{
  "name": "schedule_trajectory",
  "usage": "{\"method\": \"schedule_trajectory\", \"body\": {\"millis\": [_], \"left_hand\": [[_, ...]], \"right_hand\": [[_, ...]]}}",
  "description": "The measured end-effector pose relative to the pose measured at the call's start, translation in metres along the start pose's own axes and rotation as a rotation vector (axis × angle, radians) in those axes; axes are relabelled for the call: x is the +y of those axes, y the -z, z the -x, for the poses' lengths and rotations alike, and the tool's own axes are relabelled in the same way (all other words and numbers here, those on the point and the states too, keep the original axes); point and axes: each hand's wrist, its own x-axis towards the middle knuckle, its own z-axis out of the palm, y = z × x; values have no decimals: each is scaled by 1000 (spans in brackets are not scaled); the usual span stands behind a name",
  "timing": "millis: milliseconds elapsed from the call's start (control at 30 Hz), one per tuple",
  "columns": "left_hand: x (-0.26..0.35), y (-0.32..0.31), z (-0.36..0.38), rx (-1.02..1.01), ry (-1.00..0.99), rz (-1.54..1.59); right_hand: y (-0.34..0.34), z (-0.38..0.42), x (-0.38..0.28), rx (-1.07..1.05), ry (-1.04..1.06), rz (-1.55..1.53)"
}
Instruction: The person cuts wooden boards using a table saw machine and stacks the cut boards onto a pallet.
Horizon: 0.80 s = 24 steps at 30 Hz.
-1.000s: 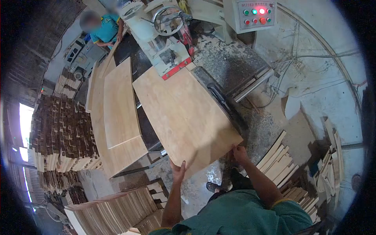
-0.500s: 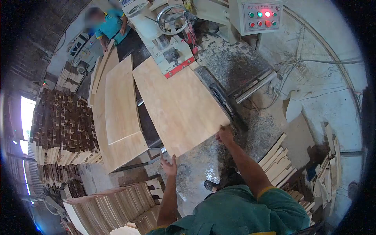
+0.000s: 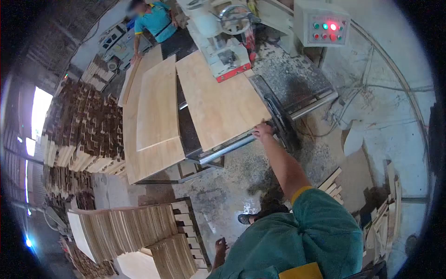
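Observation:
A pale plywood board [image 3: 223,104] lies on the saw table, its far end under the machine head [image 3: 232,65]. At its near right corner, beside the dark guide fence [image 3: 276,109], my right hand [image 3: 263,131] grips the board's edge. My left hand [image 3: 221,244] hangs low near my body, close to the stack of curved wooden pieces. Its fingers are loosely apart, with nothing visible in them.
Another plywood sheet [image 3: 158,107] lies on a larger panel to the left. A co-worker [image 3: 158,23] stands at the far end. Stacked wood blocks [image 3: 86,125], curved pieces [image 3: 125,232] and offcuts [image 3: 383,228] surround the area. A control box [image 3: 323,23] shows lit buttons.
The plywood board has moved forward under the machine head, with my right hand following at its corner. My left hand has left the board's near edge and dropped toward my body.

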Motion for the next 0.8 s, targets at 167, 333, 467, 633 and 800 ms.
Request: {"method": "schedule_trajectory", "body": {"millis": [167,333,467,633,800], "left_hand": [[-70,6,35,21,117,266],[-130,15,39,-26,144,370],[-146,42,25,-66,161,485],[-136,87,-24,-111,180,559],[-97,120,-90,-52,215,461]], "right_hand": [[1,64,14,-61,203,274],[114,105,116,-453,58,192],[289,73,250,-503,-32,237],[409,174,305,157,-336,278],[413,246,307,413,-349,145]]}}
